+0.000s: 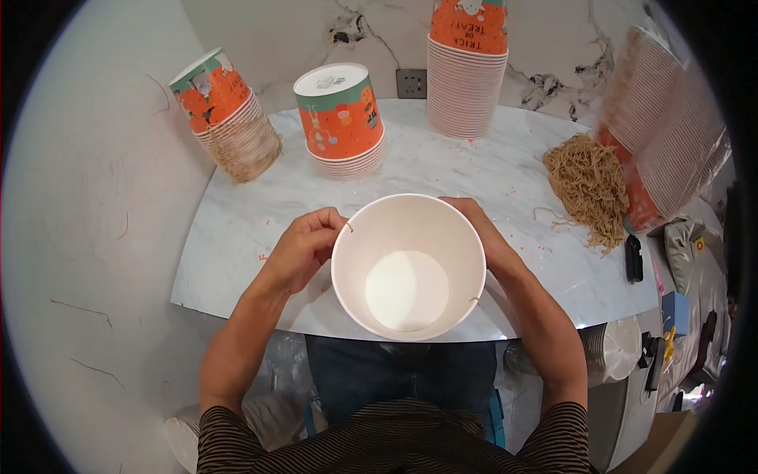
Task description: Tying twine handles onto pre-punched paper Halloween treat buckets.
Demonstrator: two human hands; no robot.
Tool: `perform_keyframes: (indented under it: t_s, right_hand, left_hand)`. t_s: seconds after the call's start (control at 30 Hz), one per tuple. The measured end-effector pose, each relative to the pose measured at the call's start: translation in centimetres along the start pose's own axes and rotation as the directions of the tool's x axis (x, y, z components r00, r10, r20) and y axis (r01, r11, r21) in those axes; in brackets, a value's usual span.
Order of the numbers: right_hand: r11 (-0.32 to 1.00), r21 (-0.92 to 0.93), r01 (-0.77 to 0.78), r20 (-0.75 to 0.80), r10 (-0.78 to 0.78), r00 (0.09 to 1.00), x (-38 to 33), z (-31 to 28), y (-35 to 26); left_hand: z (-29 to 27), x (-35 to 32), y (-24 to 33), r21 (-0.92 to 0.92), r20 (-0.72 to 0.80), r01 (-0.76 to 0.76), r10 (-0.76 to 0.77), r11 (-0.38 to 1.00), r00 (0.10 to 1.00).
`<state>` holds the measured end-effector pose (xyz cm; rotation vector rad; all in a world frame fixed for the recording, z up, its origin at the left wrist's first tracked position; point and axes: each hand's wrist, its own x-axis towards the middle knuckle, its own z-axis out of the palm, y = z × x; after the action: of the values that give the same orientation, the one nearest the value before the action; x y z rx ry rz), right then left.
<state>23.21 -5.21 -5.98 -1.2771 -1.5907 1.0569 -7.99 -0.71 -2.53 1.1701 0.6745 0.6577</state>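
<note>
Head view: paper tub (pixel 408 268) mouth up at near edge of tabletop (pixel 229 229), probably so its holes stay reachable; left hand (pixel 305 246) pinched closed by cord end (pixel 350 227); right hand (pixel 483 229) apparently steadying, grip hidden, can't tell; cord heap (pixel 588 186) towards right edge, likely handy

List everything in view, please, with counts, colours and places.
Table: one, white, centre
Walls: two, white, left and back
Socket: one, dark, back wall
Bucket: one, white inside, table's front
Stacks: three, orange-white, table's back
Bagged stacks: two, orange-white, table's right
Cord: one pile, tan, right
Small object: one, black, near cord
Box: one, blue, far right
Clutter: uncounted, mixed, right and below
Trousers: one pair, blue, below table
Sleeves: two, striped, bottom
Left hand: one, bucket's left
Right hand: one, bucket's right
</note>
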Motion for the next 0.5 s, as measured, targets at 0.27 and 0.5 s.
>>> perform_keyframes:
  t_s: [0.27,0.5]
  right_hand:
    - [0.995,-0.001,-0.103,-0.088,0.103,0.991,-1.1,1.2,-1.8]
    - [0.964,0.192,-0.184,-0.034,0.194,0.98,-0.6,1.1,-1.4]
  left_hand:
    - [1.9,-2.2,2.1,0.718,0.053,-0.375,0.491,0.587,0.87]
    - [5.8,-6.3,3.3,0.798,0.586,-0.598,0.32,-0.068,0.745]
